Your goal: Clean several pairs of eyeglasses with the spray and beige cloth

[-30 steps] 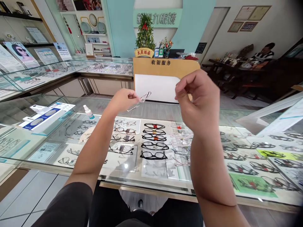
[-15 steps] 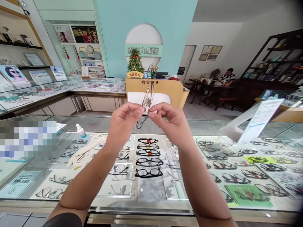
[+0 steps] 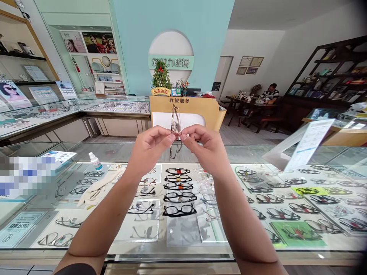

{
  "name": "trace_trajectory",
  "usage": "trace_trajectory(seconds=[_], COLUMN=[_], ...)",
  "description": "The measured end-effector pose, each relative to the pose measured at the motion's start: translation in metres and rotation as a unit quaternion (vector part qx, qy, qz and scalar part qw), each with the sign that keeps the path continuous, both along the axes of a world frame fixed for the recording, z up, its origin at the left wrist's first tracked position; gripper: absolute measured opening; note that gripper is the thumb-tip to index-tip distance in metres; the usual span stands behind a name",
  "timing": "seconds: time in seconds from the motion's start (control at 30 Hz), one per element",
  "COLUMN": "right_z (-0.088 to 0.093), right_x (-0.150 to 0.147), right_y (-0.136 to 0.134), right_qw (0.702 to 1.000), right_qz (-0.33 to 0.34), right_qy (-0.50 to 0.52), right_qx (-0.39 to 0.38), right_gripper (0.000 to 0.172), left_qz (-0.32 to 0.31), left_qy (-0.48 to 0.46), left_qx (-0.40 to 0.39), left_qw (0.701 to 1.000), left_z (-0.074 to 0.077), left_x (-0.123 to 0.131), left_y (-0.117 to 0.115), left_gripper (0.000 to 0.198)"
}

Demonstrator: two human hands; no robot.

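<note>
Far left on the glass tabletop (image 3: 258, 149): small spray bottle (image 3: 94, 161) standing upright, pale cloth (image 3: 99, 185) lying just in front of it. Both are well clear of the arms.

Left hand (image 3: 149, 147): raised above the tabletop, thumb and forefinger pinched onto a thin metal eyeglass frame (image 3: 175, 126).

Frame: held upright and edge-on between the two hands, in mid-air above the far half of the tabletop. Touches nothing but fingertips.

Right hand (image 3: 205, 147): same pinch from the other side, fingertips nearly meeting the left's.

Under the glass, below the hands: column of black frames (image 3: 179, 187).

Right: tilted leaflet stand (image 3: 308, 143) near the far edge, well apart from the right hand. Both forearms cross the near edge at bottom. Air around both hands is open.
</note>
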State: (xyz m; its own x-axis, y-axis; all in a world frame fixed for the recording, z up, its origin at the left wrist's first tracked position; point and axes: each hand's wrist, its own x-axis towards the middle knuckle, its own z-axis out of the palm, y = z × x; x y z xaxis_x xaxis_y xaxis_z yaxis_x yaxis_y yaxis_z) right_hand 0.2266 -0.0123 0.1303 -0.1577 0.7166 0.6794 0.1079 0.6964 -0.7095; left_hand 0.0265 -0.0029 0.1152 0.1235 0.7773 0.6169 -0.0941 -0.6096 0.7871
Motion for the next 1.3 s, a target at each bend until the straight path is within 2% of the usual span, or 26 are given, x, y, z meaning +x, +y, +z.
trace_trajectory(seconds=[0.17,0.27,0.47,0.67,0.77,0.87,1.03,1.3], right_z=[0.001,0.001,-0.004,-0.004,-0.005,-0.007,-0.008,-0.003], right_x=[0.002,0.003,0.01,0.018,0.017,0.013,0.005,0.001], right_y=[-0.004,-0.005,0.001,0.007,0.006,0.005,0.003,-0.002], right_qw=[0.996,0.991,0.968,0.943,0.95,0.967,0.982,0.995], right_qz=[-0.017,-0.077,-0.25,-0.314,-0.291,-0.24,-0.177,-0.096], right_qy=[-0.008,-0.023,-0.034,-0.002,-0.003,-0.008,-0.03,-0.018], right_qx=[-0.085,-0.102,0.002,0.109,0.116,0.087,0.052,-0.007], right_gripper=[0.025,0.024,0.017,0.01,0.003,0.003,0.006,0.014], left_qz=[-0.008,-0.008,-0.03,-0.033,-0.043,-0.044,-0.031,-0.048], left_qy=[0.025,0.032,0.045,0.091,0.085,0.058,0.033,0.04], left_qx=[0.003,0.004,-0.024,-0.047,-0.052,-0.055,-0.044,-0.026], left_qw=[1.0,0.999,0.998,0.994,0.994,0.996,0.998,0.998], left_z=[-0.002,-0.003,-0.004,-0.005,-0.004,-0.004,-0.007,-0.004], left_x=[-0.006,-0.006,-0.008,-0.014,-0.015,-0.014,-0.01,-0.005], left_y=[0.006,0.01,0.014,0.016,0.017,0.017,0.019,0.013], left_gripper=[0.036,0.039,0.045,0.044,0.046,0.048,0.045,0.043])
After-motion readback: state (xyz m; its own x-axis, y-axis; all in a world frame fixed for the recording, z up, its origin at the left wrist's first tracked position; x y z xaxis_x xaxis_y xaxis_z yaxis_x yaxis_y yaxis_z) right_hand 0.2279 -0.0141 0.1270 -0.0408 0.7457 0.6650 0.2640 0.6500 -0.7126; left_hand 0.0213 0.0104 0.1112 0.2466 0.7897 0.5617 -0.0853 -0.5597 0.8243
